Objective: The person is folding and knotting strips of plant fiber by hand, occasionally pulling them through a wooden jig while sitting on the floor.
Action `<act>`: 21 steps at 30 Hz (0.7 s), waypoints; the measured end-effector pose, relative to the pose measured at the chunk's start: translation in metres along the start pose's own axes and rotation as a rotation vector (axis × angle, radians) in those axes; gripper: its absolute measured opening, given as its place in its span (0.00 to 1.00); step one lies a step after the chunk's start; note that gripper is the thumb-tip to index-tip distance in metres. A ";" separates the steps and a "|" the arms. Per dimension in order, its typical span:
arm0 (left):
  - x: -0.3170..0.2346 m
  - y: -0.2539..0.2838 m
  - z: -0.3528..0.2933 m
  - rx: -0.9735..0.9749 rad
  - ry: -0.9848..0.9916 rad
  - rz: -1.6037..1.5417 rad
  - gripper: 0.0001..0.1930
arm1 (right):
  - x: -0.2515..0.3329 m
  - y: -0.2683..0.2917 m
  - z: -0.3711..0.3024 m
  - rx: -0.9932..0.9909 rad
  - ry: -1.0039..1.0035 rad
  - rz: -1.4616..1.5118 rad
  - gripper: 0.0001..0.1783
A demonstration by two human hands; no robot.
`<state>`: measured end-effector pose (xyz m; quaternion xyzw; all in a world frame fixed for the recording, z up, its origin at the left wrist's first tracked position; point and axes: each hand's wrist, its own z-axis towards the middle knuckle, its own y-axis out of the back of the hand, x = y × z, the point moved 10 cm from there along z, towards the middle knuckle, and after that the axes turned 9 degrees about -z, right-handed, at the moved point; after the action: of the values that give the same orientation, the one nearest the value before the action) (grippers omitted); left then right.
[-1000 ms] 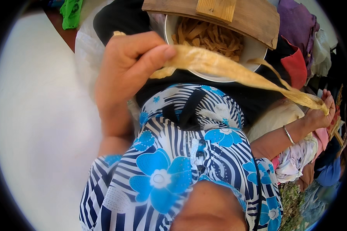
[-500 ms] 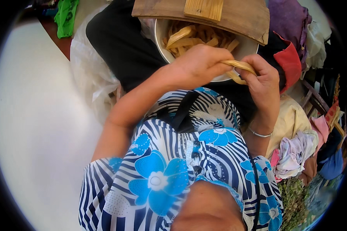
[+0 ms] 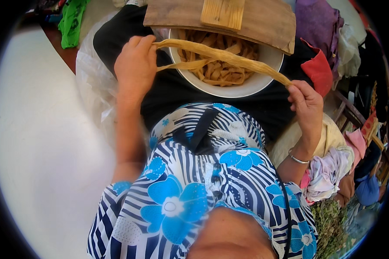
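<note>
A long tan fibrous strip (image 3: 229, 56) is stretched between my two hands above a white round basin (image 3: 268, 84). My left hand (image 3: 136, 64), left of the basin, is closed on one end, and a second length of strip runs from it back over the basin. At the right, my right hand (image 3: 306, 103) pinches the other end between thumb and fingers. Several similar tan strips (image 3: 224, 73) lie loosely curled in the basin. A wooden board (image 3: 263, 21) with a smaller wood block (image 3: 221, 13) on it covers the basin's far side.
The basin sits between my black-trousered legs (image 3: 116, 39). Clear plastic sheeting (image 3: 90, 73) lies to the left, beside a large white surface (image 3: 47, 129). Purple cloth (image 3: 317, 30), crumpled pale clothes (image 3: 328, 172) and dried plant matter (image 3: 328, 224) are at the right.
My hands have moved apart from close together over the basin, the left going far left and the right slightly right. The strip between them is now drawn out long.
</note>
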<state>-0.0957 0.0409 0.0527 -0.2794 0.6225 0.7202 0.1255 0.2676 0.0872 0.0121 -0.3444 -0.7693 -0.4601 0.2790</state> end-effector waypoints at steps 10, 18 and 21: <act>-0.132 -0.120 0.008 0.720 -0.251 -0.513 0.15 | 0.067 -0.068 0.025 0.383 0.331 0.137 0.05; -0.099 -0.119 0.024 0.750 -0.076 -0.554 0.12 | 0.040 -0.057 0.059 0.249 0.213 0.229 0.13; -0.099 -0.118 0.031 0.728 -0.100 -0.593 0.13 | 0.033 -0.062 0.069 0.147 0.290 0.144 0.16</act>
<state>0.0394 0.1099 0.0120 -0.3479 0.7212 0.4008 0.4453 0.1915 0.1377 -0.0247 -0.3075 -0.7259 -0.4263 0.4436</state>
